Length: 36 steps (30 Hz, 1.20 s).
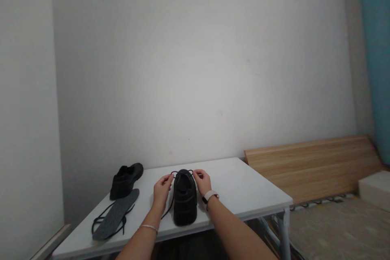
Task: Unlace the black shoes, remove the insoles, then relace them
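A black shoe (185, 207) stands upright on the white table, heel toward me and toe toward the wall. My left hand (163, 189) is at its left side, fingertips pinched on a black shoelace (172, 203) that hangs down to the tabletop. On the right side, my right hand (202, 180) pinches the lace near the shoe's upper. Both hands are beside the shoe opening, lace running from each toward the shoe. The lacing on top is mostly hidden by the shoe's collar.
At the left of the white table (234, 187) sits a second black shoe (123, 183). Nearer me lies a grey insole (117, 215) over a loose black lace (99, 220). A wooden board (310, 166) leans by the wall at right, near a pale box (376, 189).
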Available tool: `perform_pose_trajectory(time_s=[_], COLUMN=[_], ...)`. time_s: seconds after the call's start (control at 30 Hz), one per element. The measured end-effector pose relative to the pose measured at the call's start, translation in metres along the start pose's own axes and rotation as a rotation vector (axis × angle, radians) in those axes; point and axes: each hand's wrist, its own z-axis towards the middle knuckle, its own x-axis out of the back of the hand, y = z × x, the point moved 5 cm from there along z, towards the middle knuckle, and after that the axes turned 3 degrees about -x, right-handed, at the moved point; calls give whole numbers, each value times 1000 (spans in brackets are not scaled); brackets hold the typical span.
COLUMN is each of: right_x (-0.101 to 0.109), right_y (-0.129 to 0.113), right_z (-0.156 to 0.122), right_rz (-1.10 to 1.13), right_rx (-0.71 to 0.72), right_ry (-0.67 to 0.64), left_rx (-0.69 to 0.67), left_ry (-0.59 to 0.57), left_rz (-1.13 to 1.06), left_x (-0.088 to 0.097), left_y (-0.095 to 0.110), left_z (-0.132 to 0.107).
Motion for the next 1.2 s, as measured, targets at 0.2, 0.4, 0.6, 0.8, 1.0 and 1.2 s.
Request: perform_pose_trajectory(time_s=[0.2, 0.4, 0.6, 0.8, 1.0, 1.2], right_x=[0, 0, 2, 0, 9, 6], right_y=[2, 5, 2, -1, 4, 5], right_z=[0, 0, -1, -5, -2, -5], right_rz=[15, 37, 118, 231, 379, 595], right_rx=[-6, -64, -97, -145, -253, -337], right_ry=[10, -33, 5, 27, 105, 87], left_rx=[4, 32, 55, 83, 156, 235], left_ry=[49, 21, 84, 10, 131, 133], left_rz=[-13, -20, -27, -99, -316, -560], left_x=[4, 2, 7, 1, 9, 6], left_y=[1, -1, -1, -3, -12, -11], left_z=[0, 0, 1, 1, 4, 3])
